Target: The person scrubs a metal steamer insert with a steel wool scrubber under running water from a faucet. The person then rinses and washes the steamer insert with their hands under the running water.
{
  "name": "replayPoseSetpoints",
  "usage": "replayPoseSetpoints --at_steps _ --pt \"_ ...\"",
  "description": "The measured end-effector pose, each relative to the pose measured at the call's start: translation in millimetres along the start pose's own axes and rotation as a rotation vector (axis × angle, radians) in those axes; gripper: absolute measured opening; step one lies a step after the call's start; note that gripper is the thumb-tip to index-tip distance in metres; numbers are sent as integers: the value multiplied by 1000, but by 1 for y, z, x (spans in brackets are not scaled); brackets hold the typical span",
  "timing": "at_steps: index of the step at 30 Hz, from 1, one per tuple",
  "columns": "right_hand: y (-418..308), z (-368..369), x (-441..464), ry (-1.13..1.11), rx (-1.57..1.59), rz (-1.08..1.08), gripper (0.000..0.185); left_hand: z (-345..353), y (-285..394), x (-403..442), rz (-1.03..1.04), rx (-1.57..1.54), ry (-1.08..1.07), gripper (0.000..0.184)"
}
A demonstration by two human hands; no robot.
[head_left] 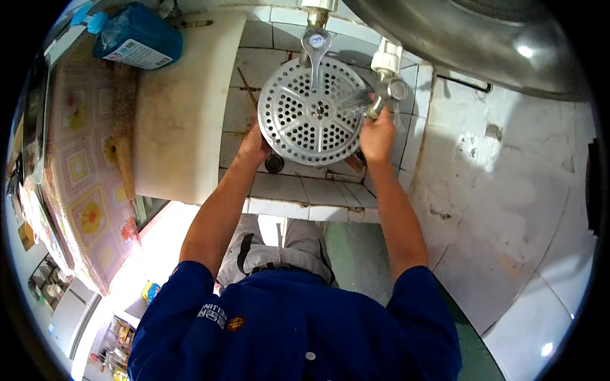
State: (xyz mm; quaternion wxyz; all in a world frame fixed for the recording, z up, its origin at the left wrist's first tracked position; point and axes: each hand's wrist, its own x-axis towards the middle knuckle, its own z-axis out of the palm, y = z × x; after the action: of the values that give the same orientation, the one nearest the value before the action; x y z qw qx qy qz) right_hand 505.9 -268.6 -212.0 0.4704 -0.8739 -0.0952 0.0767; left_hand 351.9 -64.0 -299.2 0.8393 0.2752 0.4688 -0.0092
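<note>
A round metal steamer plate point(311, 112) with many holes is held over the tiled sink point(279, 189). My left hand point(254, 146) is closed on its left rim, the fingers mostly hidden beneath. At the right rim, my right hand point(379, 136) is closed on the plate, its fingertips partly covered by the right tap point(386, 92). Water sprays from that tap onto the right side of the plate. Another tap point(316, 44), with a long lever, reaches over the plate's far edge.
A pale board point(184, 108) lies left of the sink, with a blue bottle point(141, 41) at its far end. A large metal pan or lid point(483, 38) overhangs the far right. Farther left is a flower-patterned cloth point(86, 184). A dark drain point(274, 163) shows below the plate.
</note>
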Motion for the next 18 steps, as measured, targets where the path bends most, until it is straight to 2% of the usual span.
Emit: replayPoseSetpoints --at_steps 1,2,4,6,8,9,10,12,14,15,16,18 --pt "9 4 9 112 -77 16 49 1 1 2 -15 -104 1 45" --pt "14 7 6 112 -72 16 49 -1 0 3 -11 -102 3 45" --pt "-13 8 -1 -133 -320 -688 42 1 -3 4 -6 -169 43 42" --pt "-15 9 2 -119 -365 -648 41 -3 -7 1 23 -189 18 41" --pt "-16 15 19 -44 -224 -387 43 -3 -4 5 10 -158 -68 41" --pt "-19 18 26 -4 -151 -257 45 6 0 1 40 -164 -45 38" --pt "-21 33 22 -84 -267 -473 43 12 -2 1 76 -177 6 41" --pt "-30 41 19 -212 -327 -750 43 8 -5 8 66 -219 -48 42" --pt "-31 38 36 -98 -37 -206 43 5 -8 7 70 -236 -69 43" --pt "-29 43 45 3 97 -153 44 8 -5 8 83 -245 -99 43" --pt "-27 48 45 4 100 -161 44 12 -5 8 142 -240 -111 44" --pt "-30 52 31 -195 -270 -788 44 14 -3 7 66 -224 6 45"
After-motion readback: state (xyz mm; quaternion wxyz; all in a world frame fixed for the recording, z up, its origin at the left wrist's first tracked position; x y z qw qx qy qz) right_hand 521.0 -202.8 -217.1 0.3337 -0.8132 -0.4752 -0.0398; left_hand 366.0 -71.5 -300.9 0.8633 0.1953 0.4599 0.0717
